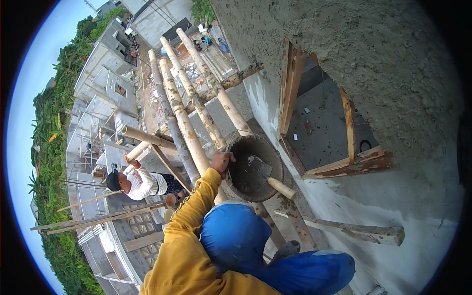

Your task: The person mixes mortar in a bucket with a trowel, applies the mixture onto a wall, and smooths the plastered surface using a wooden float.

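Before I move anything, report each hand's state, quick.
Left hand: closed on the rim of the dark bucket.
Right hand: not in view; its state cannot be told.

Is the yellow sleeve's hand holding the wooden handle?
No, the bare left hand is at the left edge of the round dark bucket, and the pale cylindrical wooden handle sticks over its right edge.

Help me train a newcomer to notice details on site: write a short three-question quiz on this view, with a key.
1. Which side of the bucket does the person's left hand touch?
2. True or false: the wooden handle sticks out of the bucket.
3. What colour is the top of the co-worker below?
a) yellow
b) white
c) blue

Key: 1. Its left side. 2. True. 3. b.
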A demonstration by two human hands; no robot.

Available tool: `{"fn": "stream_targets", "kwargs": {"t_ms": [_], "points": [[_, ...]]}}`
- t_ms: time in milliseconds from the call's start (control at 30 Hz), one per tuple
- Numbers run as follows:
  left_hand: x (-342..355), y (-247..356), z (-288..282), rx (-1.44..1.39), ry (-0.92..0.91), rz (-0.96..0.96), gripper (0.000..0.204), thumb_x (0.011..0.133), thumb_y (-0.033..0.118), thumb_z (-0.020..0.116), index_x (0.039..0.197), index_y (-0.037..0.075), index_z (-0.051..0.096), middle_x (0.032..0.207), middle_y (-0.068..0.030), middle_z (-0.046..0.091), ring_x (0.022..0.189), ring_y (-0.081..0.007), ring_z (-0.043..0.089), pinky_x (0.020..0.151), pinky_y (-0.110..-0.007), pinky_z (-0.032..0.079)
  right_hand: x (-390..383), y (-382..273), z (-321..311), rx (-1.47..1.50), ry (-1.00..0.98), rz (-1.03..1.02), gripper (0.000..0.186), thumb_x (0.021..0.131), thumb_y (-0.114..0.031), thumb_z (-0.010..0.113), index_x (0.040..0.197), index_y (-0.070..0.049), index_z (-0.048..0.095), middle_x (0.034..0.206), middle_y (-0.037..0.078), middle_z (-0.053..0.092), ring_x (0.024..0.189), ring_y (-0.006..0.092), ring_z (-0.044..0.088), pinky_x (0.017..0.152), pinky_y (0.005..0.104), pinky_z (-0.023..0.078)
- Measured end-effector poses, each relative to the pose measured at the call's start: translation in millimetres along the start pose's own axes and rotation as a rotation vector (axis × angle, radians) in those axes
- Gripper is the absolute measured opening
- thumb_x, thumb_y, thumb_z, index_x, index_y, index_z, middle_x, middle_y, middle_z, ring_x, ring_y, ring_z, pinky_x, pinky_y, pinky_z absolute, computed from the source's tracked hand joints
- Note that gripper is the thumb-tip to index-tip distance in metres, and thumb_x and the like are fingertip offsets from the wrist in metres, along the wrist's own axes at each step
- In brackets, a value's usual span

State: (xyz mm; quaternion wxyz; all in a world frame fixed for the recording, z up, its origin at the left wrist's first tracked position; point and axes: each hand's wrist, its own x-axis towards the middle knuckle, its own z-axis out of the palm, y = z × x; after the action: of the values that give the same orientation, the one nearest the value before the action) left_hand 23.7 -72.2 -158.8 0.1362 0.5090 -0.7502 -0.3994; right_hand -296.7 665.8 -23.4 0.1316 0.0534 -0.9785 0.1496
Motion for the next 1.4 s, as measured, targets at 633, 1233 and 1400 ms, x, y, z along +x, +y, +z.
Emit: {"fn": "stream_targets", "kwargs": {"t_ms": [633, 1233, 1400], "points": [[-8.3, -18.8, -4.0, 0.338, -0.035, 0.109, 0.023, 0.081, 0.018, 0.052, 0.089, 0.012, 0.073, 0.091, -0.0108, 0.072, 0.088, -0.0323, 0.068, 0.078, -0.04, 0.053, 19.6, -2.8, -5.4, 0.184, -0.597, 0.051, 0.023, 0.098, -0.019, 0.051, 0.103, 0.0, 0.063, 0.1, 0.014, 0.065, 0.082, 0.0268, 0.063, 0.069, 0.0353, 0.053], [-13.1, -23.5, 3.1, 0.341, 0.045, 0.349, 0.019, 0.075, 0.012, 0.053, 0.079, 0.006, 0.071, 0.082, -0.0147, 0.069, 0.08, -0.0308, 0.068, 0.069, -0.037, 0.052, -50.0, -58.2, 36.3, 0.502, -0.769, 0.324, 0.028, 0.1, -0.024, 0.049, 0.104, -0.001, 0.063, 0.104, 0.013, 0.064, 0.089, 0.0248, 0.062, 0.075, 0.036, 0.053], [-22.0, -47.0, 6.0, 0.068, 0.075, 0.197, 0.016, 0.072, 0.011, 0.055, 0.075, 0.002, 0.068, 0.077, -0.014, 0.067, 0.08, -0.0301, 0.066, 0.071, -0.036, 0.051, -78.1, -94.2, 69.5, 0.677, -0.734, 0.429, 0.029, 0.101, -0.025, 0.048, 0.104, -0.001, 0.063, 0.105, 0.013, 0.064, 0.091, 0.0242, 0.061, 0.076, 0.0362, 0.053]]}}
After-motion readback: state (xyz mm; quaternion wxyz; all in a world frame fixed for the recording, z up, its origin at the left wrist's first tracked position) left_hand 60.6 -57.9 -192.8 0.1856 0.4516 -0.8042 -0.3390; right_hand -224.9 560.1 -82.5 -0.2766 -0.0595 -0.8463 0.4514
